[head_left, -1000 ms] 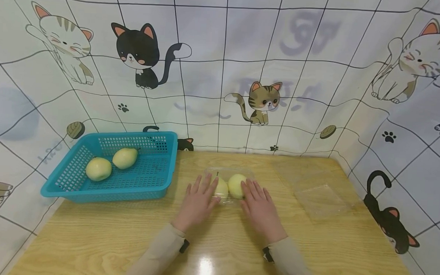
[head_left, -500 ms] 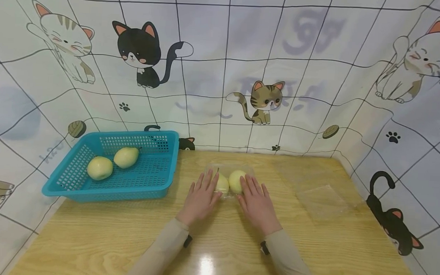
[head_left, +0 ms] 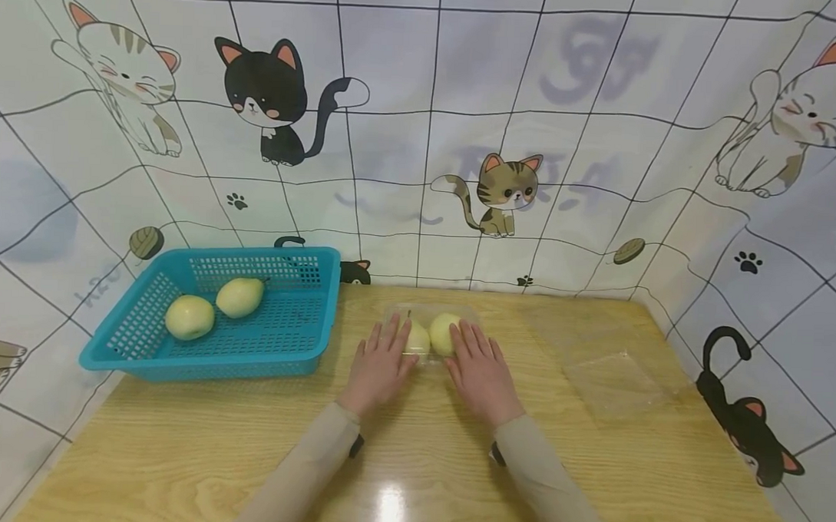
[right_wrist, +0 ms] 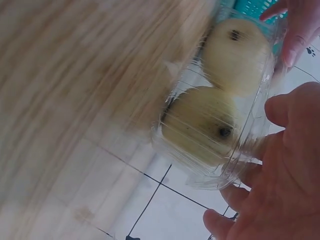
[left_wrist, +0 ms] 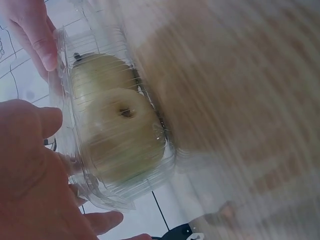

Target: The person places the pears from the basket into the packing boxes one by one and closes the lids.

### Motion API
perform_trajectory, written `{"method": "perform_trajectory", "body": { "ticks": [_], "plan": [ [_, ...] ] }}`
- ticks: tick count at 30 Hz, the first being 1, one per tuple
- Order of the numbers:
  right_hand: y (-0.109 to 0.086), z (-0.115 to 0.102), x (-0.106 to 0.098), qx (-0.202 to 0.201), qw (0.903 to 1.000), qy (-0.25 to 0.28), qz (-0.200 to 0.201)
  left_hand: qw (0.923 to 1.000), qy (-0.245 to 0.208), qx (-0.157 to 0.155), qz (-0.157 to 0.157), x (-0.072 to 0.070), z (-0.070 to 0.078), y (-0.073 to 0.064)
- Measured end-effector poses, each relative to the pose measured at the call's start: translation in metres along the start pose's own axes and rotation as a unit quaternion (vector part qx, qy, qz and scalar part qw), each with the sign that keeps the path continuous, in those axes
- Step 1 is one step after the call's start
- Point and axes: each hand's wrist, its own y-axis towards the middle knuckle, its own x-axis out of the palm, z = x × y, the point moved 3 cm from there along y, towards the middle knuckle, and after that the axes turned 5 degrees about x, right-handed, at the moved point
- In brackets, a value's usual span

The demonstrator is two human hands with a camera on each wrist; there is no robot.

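Observation:
A clear plastic fruit box (left_wrist: 102,192) stands at the middle of the table near the back wall. Inside it, side by side, are two pale yellow pears, the left pear (head_left: 418,339) with its stem up and the right pear (head_left: 443,335) partly under fingertips. My left hand (head_left: 375,375) lies over the box's left end, its fingers extended and its thumb near the front edge. Over the right end my right hand (head_left: 484,380) rests likewise, with fingers straight and spread. The lid's ribbed plastic (right_wrist: 200,135) covers the pears in the right wrist view.
A blue plastic basket (head_left: 214,367) with two more pears (head_left: 190,318) stands at the left. Clear, thin plastic packaging (head_left: 617,375) lies on the wooden table (head_left: 410,476) at the right. Cat-print walls (head_left: 395,122) close off the back and sides.
Both hands and the box with its pears have slid a little away from me toward the back wall. The basket and the plastic at the right stay put.

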Motion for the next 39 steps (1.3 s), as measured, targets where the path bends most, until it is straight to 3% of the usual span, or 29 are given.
{"method": "perform_trajectory", "body": {
  "ticks": [16, 23, 29, 39],
  "plan": [
    [0.030, -0.007, 0.009, 0.005, 0.9994, -0.022, -0.026, 0.9990, -0.032, -0.026, -0.017, -0.007, -0.015, 0.023],
    [0.048, -0.011, 0.012, 0.006, 0.9992, -0.025, -0.031, 0.9977, -0.021, -0.049, -0.041, -0.010, -0.025, 0.034],
    [0.064, -0.010, 0.019, 0.017, 0.9977, -0.047, -0.044, 0.9948, -0.048, -0.064, -0.064, -0.014, -0.034, 0.046],
    [0.090, -0.014, 0.025, 0.025, 0.9969, -0.049, -0.056, 0.9896, -0.065, -0.108, -0.069, -0.015, -0.048, 0.065]
  ]
}}
